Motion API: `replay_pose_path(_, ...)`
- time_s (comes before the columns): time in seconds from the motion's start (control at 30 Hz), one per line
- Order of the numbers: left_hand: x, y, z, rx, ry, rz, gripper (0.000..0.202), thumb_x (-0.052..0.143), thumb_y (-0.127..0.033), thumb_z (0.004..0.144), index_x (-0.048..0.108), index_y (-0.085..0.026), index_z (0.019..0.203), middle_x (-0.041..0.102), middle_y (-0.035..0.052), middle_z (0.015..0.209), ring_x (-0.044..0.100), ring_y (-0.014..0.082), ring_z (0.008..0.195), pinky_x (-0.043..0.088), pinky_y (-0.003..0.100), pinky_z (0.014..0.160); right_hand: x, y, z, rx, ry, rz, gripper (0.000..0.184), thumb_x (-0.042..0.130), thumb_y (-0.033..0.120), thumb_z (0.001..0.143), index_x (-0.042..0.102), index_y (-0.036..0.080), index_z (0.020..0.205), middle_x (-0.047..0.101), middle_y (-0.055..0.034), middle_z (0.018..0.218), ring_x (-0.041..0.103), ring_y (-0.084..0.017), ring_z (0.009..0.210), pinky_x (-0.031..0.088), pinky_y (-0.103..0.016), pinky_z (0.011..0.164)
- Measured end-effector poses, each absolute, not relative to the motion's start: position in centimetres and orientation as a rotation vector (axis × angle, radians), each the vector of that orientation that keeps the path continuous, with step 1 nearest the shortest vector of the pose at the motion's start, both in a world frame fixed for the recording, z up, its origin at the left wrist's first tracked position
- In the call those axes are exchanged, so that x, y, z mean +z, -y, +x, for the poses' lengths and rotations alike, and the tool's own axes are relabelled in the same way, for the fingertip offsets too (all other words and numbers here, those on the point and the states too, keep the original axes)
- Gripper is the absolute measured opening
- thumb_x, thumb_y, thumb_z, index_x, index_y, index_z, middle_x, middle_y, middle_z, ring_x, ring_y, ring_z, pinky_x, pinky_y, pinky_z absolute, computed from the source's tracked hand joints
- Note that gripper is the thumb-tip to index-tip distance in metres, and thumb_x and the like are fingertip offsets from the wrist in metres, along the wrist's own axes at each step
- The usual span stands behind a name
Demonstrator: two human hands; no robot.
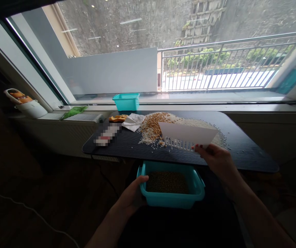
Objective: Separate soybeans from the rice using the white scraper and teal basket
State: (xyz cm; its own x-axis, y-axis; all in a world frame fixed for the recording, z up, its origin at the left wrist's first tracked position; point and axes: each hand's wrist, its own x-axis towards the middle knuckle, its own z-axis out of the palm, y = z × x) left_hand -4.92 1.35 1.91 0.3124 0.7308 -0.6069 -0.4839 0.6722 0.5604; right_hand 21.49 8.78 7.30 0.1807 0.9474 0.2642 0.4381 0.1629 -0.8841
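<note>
My left hand (135,190) grips the left end of a turquoise plastic bin (167,199), its thumb over the rim. Inside the bin lies a layer of small brownish grains or beans (167,182), too dark to name surely. Over the table's near edge, my right hand (216,156) pinches the lower right corner of a white slotted scoop (186,135), a flat sheet with a row of slots along its lower edge. Behind the scoop spreads a heap of white rice-like grains (194,123), with yellow-orange corn kernels (154,124) on its left part.
A second turquoise bin (126,102) stands at the table's far edge by the window. Left of the heap are a crumpled white tissue (134,122), an orange-yellow item (118,118) and a blurred flat object (108,134). A green cloth (75,112) lies on the radiator (83,117).
</note>
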Motion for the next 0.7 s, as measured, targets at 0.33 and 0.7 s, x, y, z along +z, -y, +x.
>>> replay_pose_path(0.33, 1.9, -1.4, -5.3, 0.826, -0.978, 0.284, 0.044, 0.056, -0.035, 0.075, 0.052, -0.014, 0.113, 0.066, 0.0081, 0.091, 0.061, 0.0237, 0.089, 0.048, 0.033, 0.073, 7.5, -9.2, 20.9, 0.664, 1.472, -1.399, 0.022, 0.063, 0.041, 0.067, 0.066, 0.019, 0.071, 0.068, -0.0020, 0.066, 0.062, -0.017, 0.062, 0.047, -0.024, 0.054)
replay_pose_path(0.7, 2.0, -1.4, -5.3, 0.846, -0.986, 0.276, 0.044, 0.058, -0.034, 0.074, 0.053, -0.013, 0.112, 0.066, 0.0082, 0.092, 0.061, 0.0231, 0.089, 0.048, 0.032, 0.072, 6.8, -6.7, 22.0, 0.855, 1.408, -1.381, 0.027, 0.068, 0.046, 0.063, 0.069, 0.020, 0.072, 0.070, -0.0039, 0.073, 0.064, -0.020, 0.069, 0.050, -0.028, 0.064)
